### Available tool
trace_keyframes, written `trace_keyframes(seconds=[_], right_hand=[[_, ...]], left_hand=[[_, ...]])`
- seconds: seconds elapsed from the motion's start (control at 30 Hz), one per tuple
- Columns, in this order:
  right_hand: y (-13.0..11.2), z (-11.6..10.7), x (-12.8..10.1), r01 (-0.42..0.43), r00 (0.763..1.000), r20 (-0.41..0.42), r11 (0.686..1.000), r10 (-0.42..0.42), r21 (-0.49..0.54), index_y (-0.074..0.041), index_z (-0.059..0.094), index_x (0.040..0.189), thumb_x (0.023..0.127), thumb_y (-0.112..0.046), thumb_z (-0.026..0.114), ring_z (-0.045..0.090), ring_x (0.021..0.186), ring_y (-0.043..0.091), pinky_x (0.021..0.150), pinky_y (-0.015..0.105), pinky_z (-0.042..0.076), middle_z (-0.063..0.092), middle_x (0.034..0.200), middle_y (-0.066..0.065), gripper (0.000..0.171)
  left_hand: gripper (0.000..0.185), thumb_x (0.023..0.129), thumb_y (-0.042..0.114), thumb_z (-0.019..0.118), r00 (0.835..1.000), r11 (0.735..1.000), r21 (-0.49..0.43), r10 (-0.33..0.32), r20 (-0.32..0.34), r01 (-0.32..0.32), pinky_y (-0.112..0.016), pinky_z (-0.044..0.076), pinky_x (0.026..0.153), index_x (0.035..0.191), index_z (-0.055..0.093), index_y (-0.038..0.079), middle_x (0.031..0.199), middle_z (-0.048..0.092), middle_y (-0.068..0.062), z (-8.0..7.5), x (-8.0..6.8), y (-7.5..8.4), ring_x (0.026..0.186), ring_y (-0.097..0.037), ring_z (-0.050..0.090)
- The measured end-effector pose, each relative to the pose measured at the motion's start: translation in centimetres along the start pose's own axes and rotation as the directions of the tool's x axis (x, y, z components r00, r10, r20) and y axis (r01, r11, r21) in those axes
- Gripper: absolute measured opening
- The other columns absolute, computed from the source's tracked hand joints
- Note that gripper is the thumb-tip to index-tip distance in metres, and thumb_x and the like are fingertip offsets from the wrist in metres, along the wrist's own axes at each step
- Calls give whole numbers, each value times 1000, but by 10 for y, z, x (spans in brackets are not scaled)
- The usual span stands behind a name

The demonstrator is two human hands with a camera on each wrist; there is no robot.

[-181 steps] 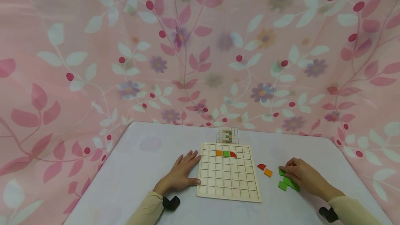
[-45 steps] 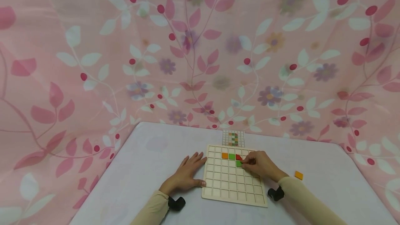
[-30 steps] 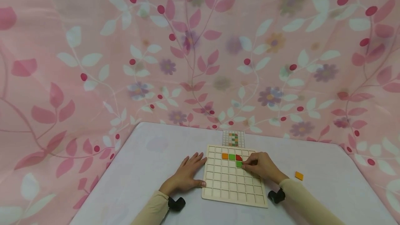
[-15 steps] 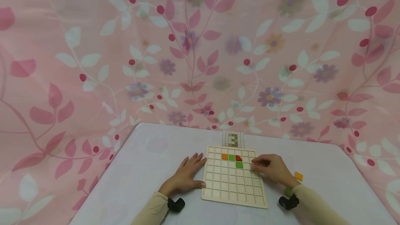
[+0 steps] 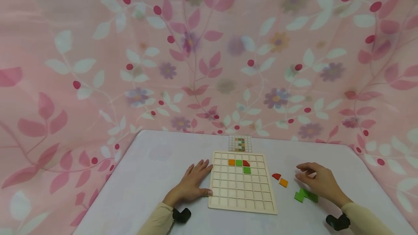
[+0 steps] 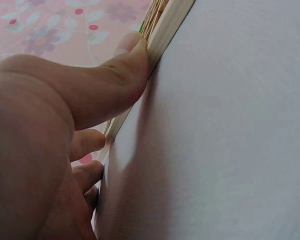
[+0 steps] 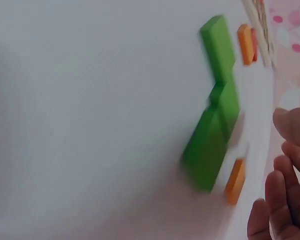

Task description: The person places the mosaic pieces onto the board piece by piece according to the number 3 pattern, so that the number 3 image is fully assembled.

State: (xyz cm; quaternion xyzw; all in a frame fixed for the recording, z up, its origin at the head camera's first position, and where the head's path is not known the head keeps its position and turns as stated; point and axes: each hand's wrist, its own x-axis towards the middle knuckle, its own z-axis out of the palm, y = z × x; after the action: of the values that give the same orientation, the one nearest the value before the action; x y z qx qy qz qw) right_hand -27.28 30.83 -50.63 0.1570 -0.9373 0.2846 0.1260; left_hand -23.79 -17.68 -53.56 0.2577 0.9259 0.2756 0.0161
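A wooden grid board (image 5: pixel 228 193) lies on the table. In its cells sit an orange square (image 5: pixel 232 162), a green square (image 5: pixel 239 163), a red quarter-round (image 5: pixel 246 163) and, below the red one, another green square (image 5: pixel 246 170). My left hand (image 5: pixel 188 184) is spread at the board's left side, thumb (image 6: pixel 115 82) and fingertips against the edge. Off to the right, my right hand (image 5: pixel 321 182) hovers with loosely bent fingers and nothing between them. Beneath and beside it are several green pieces (image 5: pixel 299 196); the right wrist view also shows an orange piece (image 7: pixel 235 182) near its fingers.
Between board and right hand lie a red piece (image 5: pixel 276 176) and an orange square (image 5: pixel 283 182). A small pattern card (image 5: pixel 231 143) with a coloured grid lies behind the board. A floral curtain (image 5: pixel 209 64) hangs along the table's (image 5: pixel 163 155) far edge.
My right hand has let go of the green square below the red piece and moved right, away from the board, to the loose pieces. My left hand stays at the board's edge.
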Motion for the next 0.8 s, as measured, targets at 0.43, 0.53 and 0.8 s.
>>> trace_keyframes(seconds=[0.43,0.53,0.8], right_hand=[[38,-12,-31,-185,980,59,978,191,-92,-8,69,115,87,-44,74,67,92,26,67,21,52,71,105,10,46],[40,-12,-31,-185,979,60,977,193,-108,-10,71,110,86,-44,75,66,87,21,65,21,50,72,100,7,42],[36,-7,-28,-163,983,66,978,173,-130,-8,71,105,86,-27,76,52,67,2,57,20,45,64,81,-4,27]], left_hand=[[93,82,52,73,1000,1000,-5,10,-5,-10,-63,9,118,155,32,11,163,22,-13,2,1,-4,152,-36,14],[93,82,53,73,1000,1000,-4,15,-5,-15,-63,9,118,155,33,11,163,23,-14,3,1,-4,151,-37,14],[93,82,52,74,1000,1000,-13,1,-8,-1,-62,8,119,155,34,10,163,23,-14,3,0,-2,152,-36,14]])
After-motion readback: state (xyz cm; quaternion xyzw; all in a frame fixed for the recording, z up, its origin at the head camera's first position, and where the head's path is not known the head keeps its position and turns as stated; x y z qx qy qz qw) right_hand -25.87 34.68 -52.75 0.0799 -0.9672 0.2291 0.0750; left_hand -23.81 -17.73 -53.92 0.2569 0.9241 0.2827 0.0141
